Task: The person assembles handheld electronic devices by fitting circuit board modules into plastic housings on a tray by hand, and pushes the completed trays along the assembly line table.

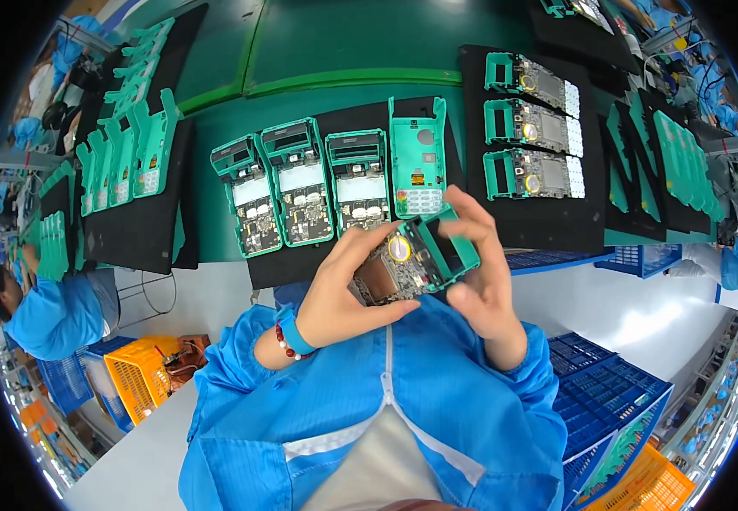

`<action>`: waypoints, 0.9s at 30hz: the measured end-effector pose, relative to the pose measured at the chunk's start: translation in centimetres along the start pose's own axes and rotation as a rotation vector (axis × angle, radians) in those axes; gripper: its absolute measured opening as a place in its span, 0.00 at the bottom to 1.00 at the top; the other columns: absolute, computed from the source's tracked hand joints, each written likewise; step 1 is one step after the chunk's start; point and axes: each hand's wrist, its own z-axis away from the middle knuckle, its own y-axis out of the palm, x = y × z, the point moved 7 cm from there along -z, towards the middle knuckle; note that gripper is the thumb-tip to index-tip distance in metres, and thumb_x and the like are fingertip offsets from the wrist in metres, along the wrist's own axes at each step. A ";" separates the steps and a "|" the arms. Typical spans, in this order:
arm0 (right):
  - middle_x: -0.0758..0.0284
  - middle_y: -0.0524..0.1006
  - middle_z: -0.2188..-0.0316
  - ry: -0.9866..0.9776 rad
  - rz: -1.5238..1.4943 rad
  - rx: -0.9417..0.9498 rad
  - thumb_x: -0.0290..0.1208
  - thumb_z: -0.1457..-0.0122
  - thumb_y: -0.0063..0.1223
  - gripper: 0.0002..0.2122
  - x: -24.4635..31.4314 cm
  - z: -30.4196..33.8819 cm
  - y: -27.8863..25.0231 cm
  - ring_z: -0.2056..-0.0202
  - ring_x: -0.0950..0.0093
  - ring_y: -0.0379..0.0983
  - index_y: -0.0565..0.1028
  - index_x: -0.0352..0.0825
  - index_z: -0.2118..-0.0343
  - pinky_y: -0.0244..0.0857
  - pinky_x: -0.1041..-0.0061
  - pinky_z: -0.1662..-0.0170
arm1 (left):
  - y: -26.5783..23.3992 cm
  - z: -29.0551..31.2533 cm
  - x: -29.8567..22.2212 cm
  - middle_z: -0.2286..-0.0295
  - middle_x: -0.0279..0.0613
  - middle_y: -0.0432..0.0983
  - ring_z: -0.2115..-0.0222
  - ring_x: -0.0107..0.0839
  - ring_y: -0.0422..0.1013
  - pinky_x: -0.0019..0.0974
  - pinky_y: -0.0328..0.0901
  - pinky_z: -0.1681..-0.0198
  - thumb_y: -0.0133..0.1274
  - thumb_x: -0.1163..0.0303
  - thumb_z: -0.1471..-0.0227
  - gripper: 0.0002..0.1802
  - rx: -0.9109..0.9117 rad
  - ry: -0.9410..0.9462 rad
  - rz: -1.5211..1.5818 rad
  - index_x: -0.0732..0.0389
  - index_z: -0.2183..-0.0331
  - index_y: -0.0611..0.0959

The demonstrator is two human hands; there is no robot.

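Above my lap, in front of the table edge, I hold a circuit board assembly (390,278) tilted between both hands. It carries a round, yellow-rimmed cell (400,249), and a teal plastic frame (463,253) sits at its right end. My left hand (335,289) grips the board's left side, thumb along the near edge and fingers along the far edge. The fingers and thumb of my right hand (490,281) curve around the teal frame. Just beyond lies a teal housing (418,153) with a white keypad. Several teal units with boards (303,192) lie to its left.
Three board assemblies (532,128) lie on a black mat (548,223) at the right. Teal housings (149,149) rest on another mat at the left. Blue crates (599,383) stand low right, an orange crate (139,379) low left. Another person in blue (58,315) is at far left.
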 end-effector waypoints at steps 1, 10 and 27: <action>0.54 0.57 0.36 0.056 -0.080 -0.035 0.31 0.48 0.65 0.33 -0.1 -0.1 0.1 0.31 0.58 0.49 0.62 0.31 0.40 0.48 0.61 0.33 | 0.1 -0.2 -0.4 0.64 0.43 0.71 0.63 0.36 0.71 0.36 0.66 0.55 0.72 0.66 0.63 0.48 0.023 -0.015 -0.071 0.62 0.40 0.70; 0.54 0.67 0.41 0.158 -0.045 -0.025 0.17 0.56 0.70 0.44 -1.6 1.9 -0.9 0.42 0.69 0.67 0.56 0.33 0.35 0.63 0.69 0.41 | 0.4 0.0 -3.0 0.68 0.35 0.78 0.68 0.36 0.72 0.38 0.60 0.63 0.68 0.67 0.57 0.26 -0.020 0.318 -0.373 0.57 0.54 0.80; 0.48 0.57 0.34 -0.168 0.405 0.096 0.34 0.68 0.81 0.54 2.0 1.8 -2.0 0.33 0.51 0.55 0.57 0.36 0.35 0.52 0.51 0.34 | 2.2 -1.6 2.2 0.58 0.38 0.79 0.59 0.22 0.73 0.27 0.69 0.58 0.62 0.73 0.45 0.23 0.109 -0.216 0.827 0.65 0.49 0.76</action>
